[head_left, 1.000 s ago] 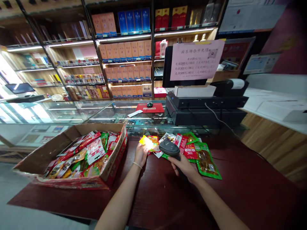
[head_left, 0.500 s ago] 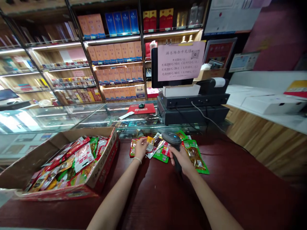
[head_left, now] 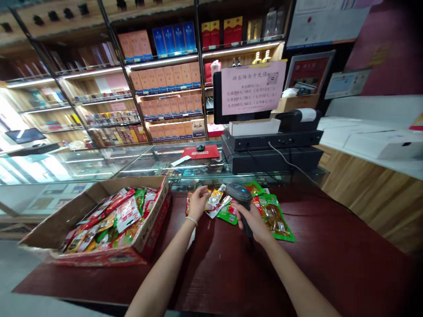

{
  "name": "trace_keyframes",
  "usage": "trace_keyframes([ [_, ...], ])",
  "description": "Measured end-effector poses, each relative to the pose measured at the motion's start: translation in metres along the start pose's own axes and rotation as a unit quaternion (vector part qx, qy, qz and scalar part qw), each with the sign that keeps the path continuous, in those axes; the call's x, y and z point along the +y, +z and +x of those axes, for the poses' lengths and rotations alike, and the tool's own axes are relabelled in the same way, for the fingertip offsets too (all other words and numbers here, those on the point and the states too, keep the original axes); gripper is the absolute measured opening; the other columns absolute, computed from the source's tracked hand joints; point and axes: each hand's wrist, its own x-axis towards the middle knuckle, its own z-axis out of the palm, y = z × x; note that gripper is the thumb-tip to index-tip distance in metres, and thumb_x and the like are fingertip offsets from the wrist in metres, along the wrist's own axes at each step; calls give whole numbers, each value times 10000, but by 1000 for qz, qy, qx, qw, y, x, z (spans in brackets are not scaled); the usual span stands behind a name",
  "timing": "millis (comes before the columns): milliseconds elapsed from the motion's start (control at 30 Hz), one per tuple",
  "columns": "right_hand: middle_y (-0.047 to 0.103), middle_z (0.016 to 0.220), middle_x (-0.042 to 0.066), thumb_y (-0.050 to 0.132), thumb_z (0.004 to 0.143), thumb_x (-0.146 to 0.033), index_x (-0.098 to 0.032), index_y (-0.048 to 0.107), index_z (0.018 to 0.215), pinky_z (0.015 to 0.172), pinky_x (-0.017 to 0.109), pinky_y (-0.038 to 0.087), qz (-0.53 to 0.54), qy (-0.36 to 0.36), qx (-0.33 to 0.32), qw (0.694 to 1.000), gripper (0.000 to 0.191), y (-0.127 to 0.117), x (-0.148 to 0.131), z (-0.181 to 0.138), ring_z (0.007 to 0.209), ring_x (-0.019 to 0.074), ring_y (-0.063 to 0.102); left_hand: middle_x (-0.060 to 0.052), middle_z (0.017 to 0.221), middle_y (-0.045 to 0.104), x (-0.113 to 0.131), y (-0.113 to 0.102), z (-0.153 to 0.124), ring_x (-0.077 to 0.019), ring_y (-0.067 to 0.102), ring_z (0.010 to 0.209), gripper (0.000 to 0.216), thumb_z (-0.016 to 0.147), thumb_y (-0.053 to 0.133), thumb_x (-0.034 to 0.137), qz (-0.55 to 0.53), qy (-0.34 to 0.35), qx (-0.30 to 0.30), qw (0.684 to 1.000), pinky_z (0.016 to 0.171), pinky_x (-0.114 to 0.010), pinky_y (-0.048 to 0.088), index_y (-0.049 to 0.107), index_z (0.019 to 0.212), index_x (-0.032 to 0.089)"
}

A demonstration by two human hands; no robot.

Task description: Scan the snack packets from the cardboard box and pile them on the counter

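Observation:
My right hand (head_left: 254,222) is wrapped round the handle of a black barcode scanner (head_left: 240,194), whose head points at a pile of snack packets (head_left: 269,211) on the dark red table (head_left: 330,264). My left hand (head_left: 197,203) rests with loosely spread fingers on the packets at the left of the pile, next to a small yellow packet (head_left: 215,197). I see nothing gripped in its fingers.
An open cardboard box (head_left: 59,220) full of several snack packets stands at the left of the table. Behind the table runs a glass counter (head_left: 132,160) with a cash register (head_left: 274,147), a monitor carrying a pink notice (head_left: 253,88), and a mouse on a red pad (head_left: 200,150). Stocked shelves fill the back wall.
My left hand has let go of the small yellow packet it was holding up to the scanner; the packet now lies on the pile. The right hand keeps the scanner, now more upright.

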Motion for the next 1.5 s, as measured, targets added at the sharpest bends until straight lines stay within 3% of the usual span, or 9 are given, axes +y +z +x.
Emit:
trace_keyframes([
  [233,514,506,-56,645,797,-487,-182,513,683,330,188,327,-27,12,-60,998,351,37,-7,-2,321,73,464,-81,1078,684,94,-57,-26,-190,640,1028,280,855,558,217,2,101,3,995,930,-351,495,608,1130,205],
  [433,516,505,-61,670,780,-465,-177,543,749,339,184,323,-20,-4,-149,989,316,107,-29,-4,322,70,462,-76,1111,677,153,-155,-36,-192,636,1037,288,857,563,242,127,160,62,977,942,-343,487,617,1138,206],
  [733,515,494,-82,683,745,-460,-206,500,830,309,188,316,-12,-6,-225,974,324,232,-30,-3,295,81,434,-89,1091,685,129,-342,-45,-218,647,993,291,814,581,243,323,78,210,920,913,-364,497,642,1090,177],
  [900,516,479,-85,680,728,-490,-211,500,835,299,189,327,-22,12,-260,965,348,282,-17,-2,288,84,439,-92,1054,697,103,-409,-39,-216,651,974,311,802,572,260,349,9,268,898,897,-346,487,640,1090,165],
  [1000,508,471,-86,683,728,-493,-211,488,819,303,193,335,-32,10,-272,962,355,297,-11,-1,290,85,443,-119,1090,691,84,-426,-27,-250,643,1007,350,755,622,271,429,-49,185,883,906,-347,466,651,1088,167],
  [1133,503,471,-91,683,742,-478,-210,492,858,306,194,337,-39,8,-271,962,349,301,-9,0,296,88,446,-146,1088,692,63,-428,-15,-309,630,1047,412,639,722,284,520,-139,61,841,905,-362,453,673,1037,192],
  [1267,507,471,-92,689,735,-485,-212,485,860,303,192,341,-38,17,-261,964,363,297,-12,-1,295,90,453,-142,955,718,55,-421,-13,-328,647,992,272,527,769,189,530,-162,53,830,901,-378,454,688,787,194],
  [1400,505,475,-93,683,744,-477,-208,487,842,303,185,318,-28,-5,-255,967,347,288,-16,-4,284,78,437,-154,887,714,62,-414,-16,-325,656,963,134,585,719,144,535,-154,66,828,879,-383,463,658,698,183],
  [1500,512,484,-84,677,752,-475,-207,478,799,308,186,324,-24,-18,-250,968,337,277,-20,-6,289,75,438,-108,828,709,75,-406,-19,-260,685,790,214,649,692,185,436,-152,105,881,742,-340,511,651,859,174],
])
